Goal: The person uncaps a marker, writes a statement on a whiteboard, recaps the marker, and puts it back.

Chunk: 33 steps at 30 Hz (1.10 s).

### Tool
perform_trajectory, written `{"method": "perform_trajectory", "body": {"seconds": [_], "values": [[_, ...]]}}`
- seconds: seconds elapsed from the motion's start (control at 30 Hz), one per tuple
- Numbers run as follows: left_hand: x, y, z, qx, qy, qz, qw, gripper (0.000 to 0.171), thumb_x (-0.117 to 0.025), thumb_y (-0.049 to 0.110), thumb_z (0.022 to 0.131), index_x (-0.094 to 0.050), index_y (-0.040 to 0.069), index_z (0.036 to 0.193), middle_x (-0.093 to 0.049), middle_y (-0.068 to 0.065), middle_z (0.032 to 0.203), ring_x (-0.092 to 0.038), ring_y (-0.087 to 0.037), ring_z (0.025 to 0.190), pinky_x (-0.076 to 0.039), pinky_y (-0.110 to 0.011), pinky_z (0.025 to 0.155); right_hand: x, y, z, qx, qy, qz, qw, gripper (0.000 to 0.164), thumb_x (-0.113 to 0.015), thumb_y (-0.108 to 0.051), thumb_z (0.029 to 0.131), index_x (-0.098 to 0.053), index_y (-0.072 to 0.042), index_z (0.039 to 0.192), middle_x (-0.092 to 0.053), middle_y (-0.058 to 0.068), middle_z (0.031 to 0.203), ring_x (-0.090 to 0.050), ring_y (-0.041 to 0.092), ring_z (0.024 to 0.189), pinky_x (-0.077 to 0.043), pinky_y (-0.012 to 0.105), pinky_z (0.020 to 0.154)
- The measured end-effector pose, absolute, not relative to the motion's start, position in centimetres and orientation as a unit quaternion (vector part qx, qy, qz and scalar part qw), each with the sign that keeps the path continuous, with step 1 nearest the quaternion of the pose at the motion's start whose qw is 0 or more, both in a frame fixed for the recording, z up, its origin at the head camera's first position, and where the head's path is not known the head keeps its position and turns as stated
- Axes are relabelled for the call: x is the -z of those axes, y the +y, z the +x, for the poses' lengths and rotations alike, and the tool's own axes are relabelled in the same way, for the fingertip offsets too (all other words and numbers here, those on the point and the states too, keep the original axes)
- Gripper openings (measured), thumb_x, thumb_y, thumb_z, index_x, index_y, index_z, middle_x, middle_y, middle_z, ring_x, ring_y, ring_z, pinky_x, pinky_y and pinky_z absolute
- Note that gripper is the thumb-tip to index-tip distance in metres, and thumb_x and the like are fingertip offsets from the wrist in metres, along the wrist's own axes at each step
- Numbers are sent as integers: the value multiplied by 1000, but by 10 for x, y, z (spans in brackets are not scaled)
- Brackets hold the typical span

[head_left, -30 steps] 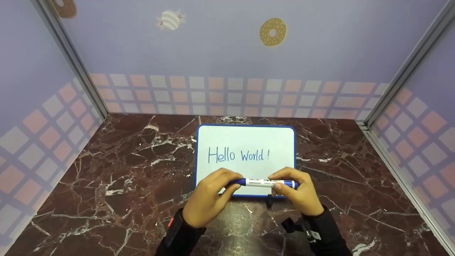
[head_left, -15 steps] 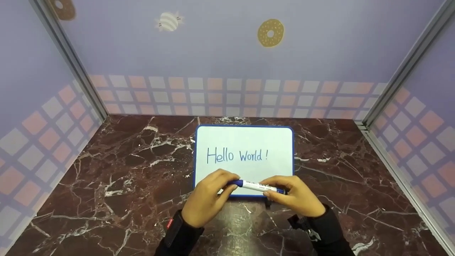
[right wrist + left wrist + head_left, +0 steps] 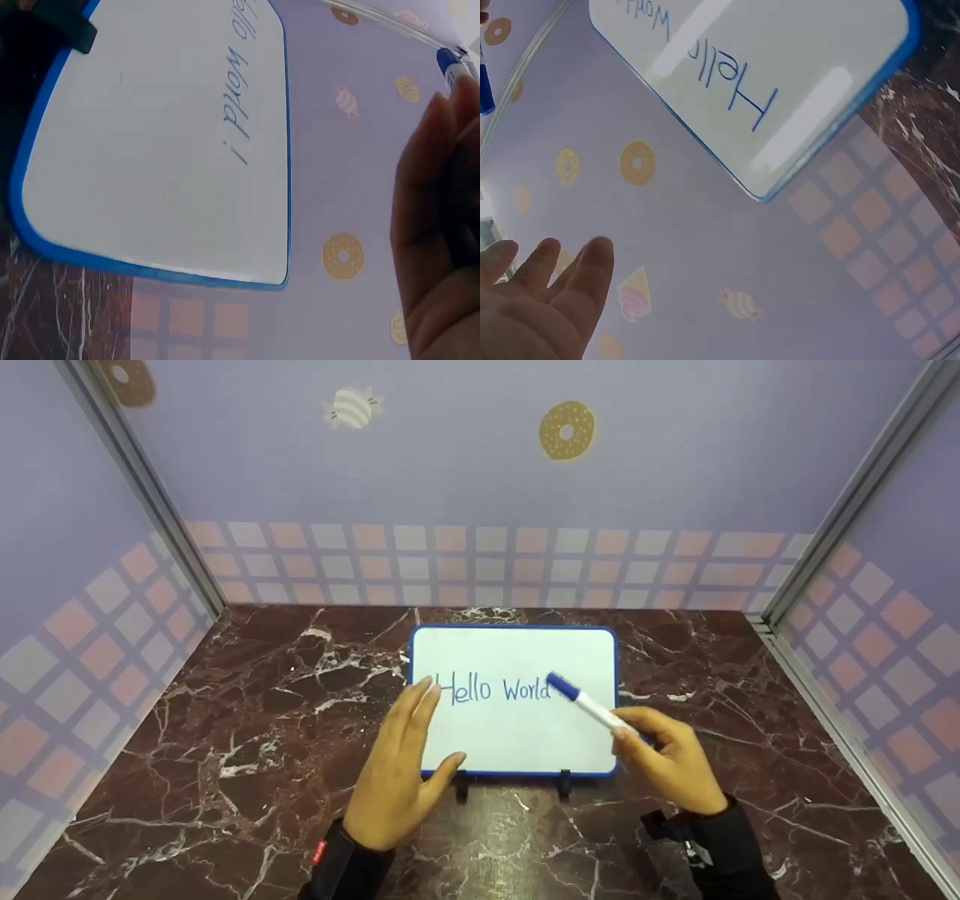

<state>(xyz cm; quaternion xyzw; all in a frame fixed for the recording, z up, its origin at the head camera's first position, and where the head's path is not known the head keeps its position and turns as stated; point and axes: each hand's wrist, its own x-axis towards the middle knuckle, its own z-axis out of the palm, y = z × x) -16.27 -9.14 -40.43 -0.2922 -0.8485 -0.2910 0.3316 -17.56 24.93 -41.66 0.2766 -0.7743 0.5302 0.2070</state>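
My right hand (image 3: 671, 757) pinches a white and blue whiteboard marker (image 3: 596, 711) between thumb and fingers. Its blue capped end points up and left, covering the end of the writing in the head view. The small whiteboard (image 3: 517, 742) has a blue frame and bears the handwritten blue words "Hello World" (image 3: 463, 690); an exclamation mark (image 3: 238, 154) shows in the right wrist view. Near the board's left edge is my left hand (image 3: 394, 772), fingers extended and thumb spread, holding nothing. The left wrist view shows those fingers (image 3: 592, 277) apart from the board.
Black stand feet (image 3: 565, 784) hold the board's lower edge above a dark red marbled tabletop (image 3: 262, 735). Behind it rises a lilac wall (image 3: 450, 472) with a checked band and printed sweets. Side panels (image 3: 892, 660) close in the left and right.
My left hand has let go of the marker's blue end and moved left, its fingers straightening. The right hand has shifted right, swinging the marker's blue end upward over the board.
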Motion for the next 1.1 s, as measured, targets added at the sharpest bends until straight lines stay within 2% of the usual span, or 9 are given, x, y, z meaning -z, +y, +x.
{"method": "perform_trajectory", "body": {"seconds": [0.17,0.3,0.43,0.63,0.77,0.97,1.1], "values": [[413,-107,-163,230,-874,-250,347,84,-77,32,81,-37,5,150,-30,-20,158,-23,-46,146,-26,-59,117,423,269,-182,-523,-781,202,277,22,-58,15,88,-67,7,107,-64,12,67,-55,5,54,-45,19,44],[424,-121,-166,186,-910,-198,311,86,-75,41,81,-35,10,152,-23,-18,161,-17,-50,146,-20,-64,117,426,282,-185,-510,-807,95,281,17,-58,8,92,-67,8,107,-65,17,68,-57,4,56,-47,18,50],[433,-133,-166,169,-950,-138,222,89,-70,49,84,-29,16,155,-14,-15,164,-8,-50,148,-13,-68,117,438,300,-190,-494,-838,0,231,21,-58,-8,98,-66,3,115,-68,14,73,-62,7,60,-52,19,56],[447,-148,-168,176,-975,-73,114,86,-65,54,87,-24,23,157,-5,-15,165,3,-51,148,0,-73,114,449,326,-195,-420,-894,-42,151,31,-53,-25,102,-63,0,117,-71,11,77,-66,12,64,-52,20,58],[459,-157,-173,176,-981,-50,70,79,-61,55,90,-29,24,155,-6,-19,164,3,-55,146,2,-76,111,454,338,-201,-383,-917,-54,98,33,-51,-27,102,-61,1,116,-71,9,75,-65,20,61,-48,23,54],[472,-166,-179,171,-985,-26,9,82,-59,57,90,-24,25,156,-7,-21,164,0,-58,145,1,-79,108,461,352,-209,-344,-936,-69,28,34,-49,-25,102,-60,4,115,-70,2,67,-61,13,54,-45,27,52],[475,-167,-180,164,-986,-20,-2,85,-59,58,89,-20,24,157,-8,-22,163,-3,-58,144,-3,-80,107,464,360,-212,-310,-948,-77,-4,33,-46,-23,100,-60,5,110,-69,0,64,-59,11,51,-44,29,54]]}}
